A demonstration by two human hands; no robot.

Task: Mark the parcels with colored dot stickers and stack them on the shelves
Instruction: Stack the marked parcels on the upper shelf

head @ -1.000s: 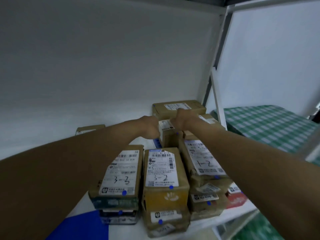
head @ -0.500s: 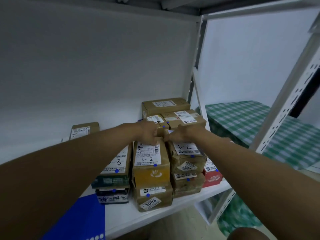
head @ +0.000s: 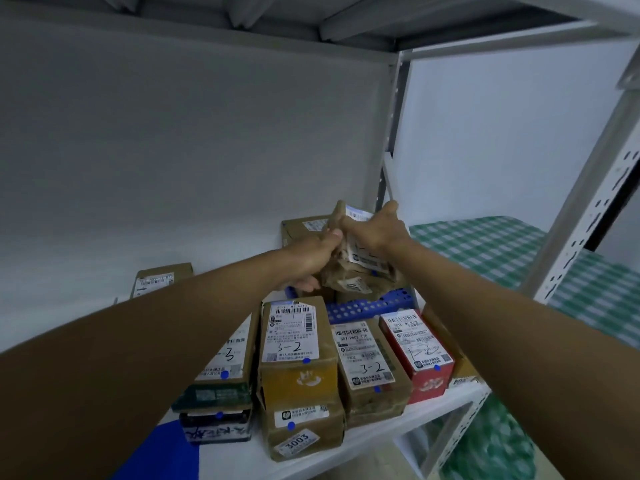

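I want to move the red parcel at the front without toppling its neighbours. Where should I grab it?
Grip the red parcel by its front end, from the open shelf edge, thumb on the labelled top, fingers on the front face. Its long sides look hemmed in: a brown parcel sits on one side, another box on the other.

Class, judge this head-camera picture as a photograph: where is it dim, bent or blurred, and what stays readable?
Head view: dim, bluish light, no glare; wide-angle bending bows the shelf upright and swells both forearms; the crumpled parcel gripped by the left hand and right hand is smeared, its label unreadable; the handwritten "3-2" on the front box stays legible.
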